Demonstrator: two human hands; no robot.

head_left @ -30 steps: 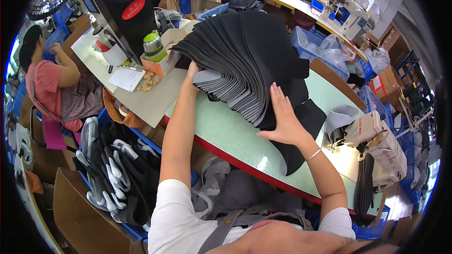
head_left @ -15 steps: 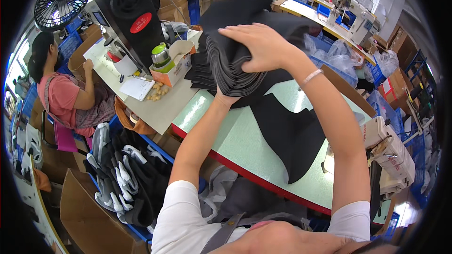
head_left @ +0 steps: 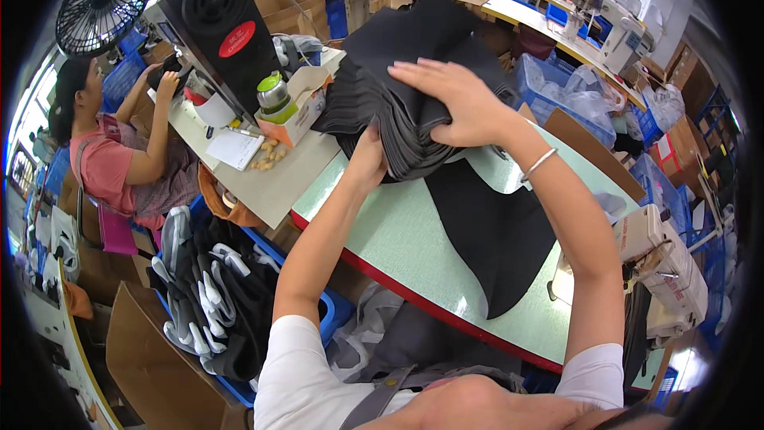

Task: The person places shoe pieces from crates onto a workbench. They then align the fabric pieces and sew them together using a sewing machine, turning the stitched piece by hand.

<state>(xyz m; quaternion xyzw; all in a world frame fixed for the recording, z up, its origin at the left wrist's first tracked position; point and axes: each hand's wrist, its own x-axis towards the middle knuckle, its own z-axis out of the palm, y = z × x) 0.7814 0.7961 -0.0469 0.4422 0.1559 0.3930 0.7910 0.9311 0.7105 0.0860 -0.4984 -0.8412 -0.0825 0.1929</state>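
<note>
A thick stack of black fabric pieces (head_left: pixel 426 36) lies at the far side of the pale green table (head_left: pixel 382 231), its many layered edges turned toward me. My left hand (head_left: pixel 368 161) grips the near left edge of the stack; some of its fingers are hidden by the layers. Flat across the top right of the stack rests my right hand (head_left: pixel 465 103), fingers stretched out and thumb by the near edge. A single curved black fabric piece (head_left: pixel 497 247) lies on the table, nearer to me and partly under the stack.
A white sewing machine (head_left: pixel 656 263) stands at the right. Left of the stack are a box with a green-lidded jar (head_left: pixel 273 94) and a notepad (head_left: pixel 233 149). A blue crate (head_left: pixel 330 318) of black and white pieces sits lower left. A co-worker (head_left: pixel 111 151) sits beyond.
The stack has come down and spread flatter, its near edges less curled. My left hand has shifted from beneath it to its left edge. The co-worker's hands have risen with a dark piece.
</note>
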